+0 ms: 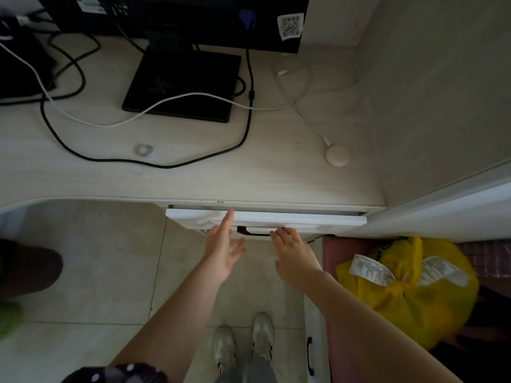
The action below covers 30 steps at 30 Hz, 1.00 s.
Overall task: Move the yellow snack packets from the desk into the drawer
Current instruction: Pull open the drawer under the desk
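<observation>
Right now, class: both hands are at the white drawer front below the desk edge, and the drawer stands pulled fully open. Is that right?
Not quite. In the head view the left hand and right hand are at the white drawer front below the desk edge, but the drawer is nearly shut, showing only a narrow gap, not pulled fully open.

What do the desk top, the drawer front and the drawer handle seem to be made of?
Desk top: probably laminated board, matt, with a pale printed wood grain. Drawer front: white painted or coated board, smooth with a slight sheen. Drawer handle: dark, thin bar, metal or plastic; the picture cannot settle which.
</observation>
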Each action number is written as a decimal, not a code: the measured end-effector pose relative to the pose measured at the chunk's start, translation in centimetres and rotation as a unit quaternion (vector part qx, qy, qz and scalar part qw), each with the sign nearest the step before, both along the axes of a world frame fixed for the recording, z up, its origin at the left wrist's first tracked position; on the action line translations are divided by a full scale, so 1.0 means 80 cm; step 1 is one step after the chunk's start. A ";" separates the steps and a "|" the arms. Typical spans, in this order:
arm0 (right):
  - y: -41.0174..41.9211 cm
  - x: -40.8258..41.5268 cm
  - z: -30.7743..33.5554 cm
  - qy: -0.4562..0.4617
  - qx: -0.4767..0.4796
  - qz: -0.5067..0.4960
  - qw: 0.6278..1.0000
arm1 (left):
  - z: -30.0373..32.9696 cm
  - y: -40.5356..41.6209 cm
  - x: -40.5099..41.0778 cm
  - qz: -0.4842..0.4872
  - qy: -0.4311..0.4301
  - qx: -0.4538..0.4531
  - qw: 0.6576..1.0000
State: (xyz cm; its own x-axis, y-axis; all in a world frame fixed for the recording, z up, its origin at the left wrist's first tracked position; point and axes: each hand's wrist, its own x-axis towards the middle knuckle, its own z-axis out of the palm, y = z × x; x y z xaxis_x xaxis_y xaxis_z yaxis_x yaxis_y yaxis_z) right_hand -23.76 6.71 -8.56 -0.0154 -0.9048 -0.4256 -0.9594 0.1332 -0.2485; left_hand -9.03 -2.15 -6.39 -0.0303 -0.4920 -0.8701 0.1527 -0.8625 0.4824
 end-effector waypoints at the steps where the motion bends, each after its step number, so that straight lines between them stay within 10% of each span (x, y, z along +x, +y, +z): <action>1: 0.004 0.000 0.000 -0.004 0.002 0.001 1.000 | 0.000 -0.005 0.002 0.023 0.005 0.014 1.000; 7: 0.024 -0.001 0.001 -0.071 0.016 -0.020 0.997 | -0.003 -0.015 0.015 0.078 0.002 0.049 0.996; 10: 0.020 -0.002 0.014 -0.193 0.031 -0.194 0.961 | 0.000 -0.013 0.014 0.075 -0.002 0.045 0.996; 13: 0.008 -0.013 0.029 -0.339 0.046 -0.465 0.816 | 0.003 -0.017 0.013 0.077 0.001 0.036 0.996; 18: -0.003 -0.052 0.040 -0.535 0.051 -0.713 0.451 | 0.004 -0.014 0.016 0.056 -0.011 0.032 0.998; 30: 0.044 -0.042 0.049 -0.582 0.030 -0.730 0.357 | 0.018 0.042 0.044 0.060 -0.005 0.057 0.997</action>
State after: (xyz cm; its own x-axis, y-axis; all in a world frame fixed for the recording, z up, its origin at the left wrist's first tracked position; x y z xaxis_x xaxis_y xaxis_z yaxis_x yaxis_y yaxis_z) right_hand -27.10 10.24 -4.67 -0.2331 -0.2828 -0.9304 0.8923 0.3181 -0.3203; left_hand -5.55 1.17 -4.96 0.0316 -0.3902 -0.9202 0.2532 -0.8875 0.3850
